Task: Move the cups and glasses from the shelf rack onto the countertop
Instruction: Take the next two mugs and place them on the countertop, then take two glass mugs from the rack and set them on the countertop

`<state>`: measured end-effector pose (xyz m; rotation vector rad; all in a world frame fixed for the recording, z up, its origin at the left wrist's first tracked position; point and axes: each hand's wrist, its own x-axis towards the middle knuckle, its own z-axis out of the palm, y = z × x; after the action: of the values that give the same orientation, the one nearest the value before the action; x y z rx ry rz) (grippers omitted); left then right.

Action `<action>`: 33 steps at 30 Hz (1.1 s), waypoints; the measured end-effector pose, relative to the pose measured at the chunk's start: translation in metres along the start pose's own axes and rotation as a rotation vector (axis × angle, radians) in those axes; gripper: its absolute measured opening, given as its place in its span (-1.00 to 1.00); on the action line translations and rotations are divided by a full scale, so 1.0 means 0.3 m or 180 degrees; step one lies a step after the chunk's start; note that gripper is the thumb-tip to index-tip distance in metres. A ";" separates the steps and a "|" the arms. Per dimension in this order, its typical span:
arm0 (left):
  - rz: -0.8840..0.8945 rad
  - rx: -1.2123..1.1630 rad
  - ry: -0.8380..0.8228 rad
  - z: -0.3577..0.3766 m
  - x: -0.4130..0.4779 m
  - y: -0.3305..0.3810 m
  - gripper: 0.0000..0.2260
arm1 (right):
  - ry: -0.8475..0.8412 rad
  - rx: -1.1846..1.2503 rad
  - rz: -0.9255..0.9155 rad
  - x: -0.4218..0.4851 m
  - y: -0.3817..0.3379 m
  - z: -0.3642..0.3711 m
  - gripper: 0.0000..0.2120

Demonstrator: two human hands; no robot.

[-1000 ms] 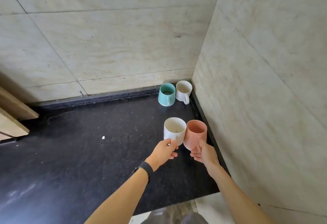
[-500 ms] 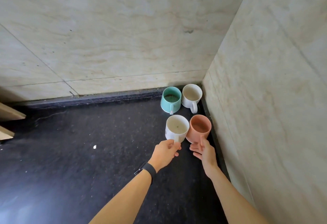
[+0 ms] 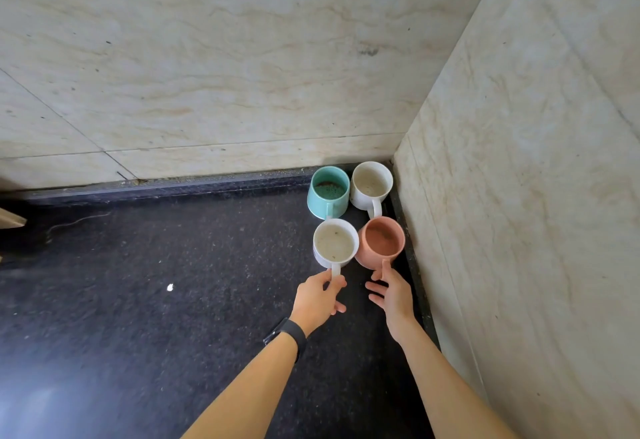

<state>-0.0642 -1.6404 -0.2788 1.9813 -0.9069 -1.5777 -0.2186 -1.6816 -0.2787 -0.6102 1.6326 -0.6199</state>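
Several mugs stand upright in the far right corner of the black countertop (image 3: 173,300). A teal mug (image 3: 328,191) and a white mug (image 3: 371,185) sit against the back wall. In front of them stand a second white mug (image 3: 335,242) and a pink mug (image 3: 381,241), side by side. My left hand (image 3: 317,300) pinches the handle of the front white mug. My right hand (image 3: 393,294) pinches the pink mug's handle with thumb and forefinger while its other fingers spread out straight. The shelf rack is out of view.
Beige marble walls (image 3: 242,74) close the corner at the back and on the right (image 3: 519,196). A wooden edge (image 3: 10,220) shows at the far left. A small white speck (image 3: 169,287) lies on the counter. A black band is on my left wrist (image 3: 287,333).
Both hands carried the white and pink mugs forward and lowered them onto the counter in front of the teal and white mugs. My right hand's fingers have spread.
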 end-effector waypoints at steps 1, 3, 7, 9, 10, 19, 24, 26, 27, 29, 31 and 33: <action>-0.0016 0.0004 -0.0002 0.001 0.002 -0.001 -0.87 | 0.0013 -0.0030 -0.0017 -0.001 -0.002 0.000 -0.61; 0.0007 0.0080 -0.0007 -0.001 0.003 0.001 -0.88 | 0.0047 -0.0069 -0.0030 -0.004 -0.007 0.000 -0.63; 0.0114 0.0447 -0.0038 -0.012 -0.002 0.018 -0.74 | 0.0089 -0.0133 0.0003 -0.026 -0.024 -0.005 -0.65; 0.0110 0.0599 -0.0074 -0.014 -0.008 0.029 -0.67 | 0.0093 -0.0233 0.0020 -0.045 -0.042 -0.017 -0.62; 0.0090 0.0666 -0.0086 -0.017 -0.014 0.036 -0.64 | 0.0133 -0.0346 0.0025 -0.058 -0.051 -0.026 -0.59; 0.0242 0.1376 0.0120 -0.251 -0.222 0.070 -0.53 | 0.0518 -0.2270 -0.1066 -0.322 -0.111 -0.063 -0.78; 0.0482 0.1862 0.1217 -0.548 -0.494 0.093 -0.50 | -0.0144 -0.2861 -0.2533 -0.539 -0.262 0.127 -0.97; 0.0526 0.2129 0.1881 -0.652 -0.643 0.078 -0.49 | -0.0544 -0.3019 -0.3110 -0.644 -0.322 0.248 -0.80; 0.0503 0.2210 0.2194 -0.697 -0.728 0.058 -0.48 | -0.0788 -0.3049 -0.3363 -0.704 -0.340 0.309 -0.75; 0.0369 0.2253 0.2720 -0.767 -0.912 -0.010 -0.46 | -0.1309 -0.3129 -0.3760 -0.837 -0.346 0.419 -0.70; 0.0180 0.2248 0.3106 -0.811 -1.110 -0.108 -0.44 | -0.1696 -0.3167 -0.4148 -0.974 -0.309 0.504 -0.68; -0.0108 0.2236 0.3444 -0.825 -1.313 -0.224 -0.43 | -0.2028 -0.3180 -0.4500 -1.118 -0.250 0.576 -0.66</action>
<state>0.1383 -1.3212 0.0006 2.7785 -0.9621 0.0274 0.0020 -1.5131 -0.0122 -2.4745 0.5752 -0.4089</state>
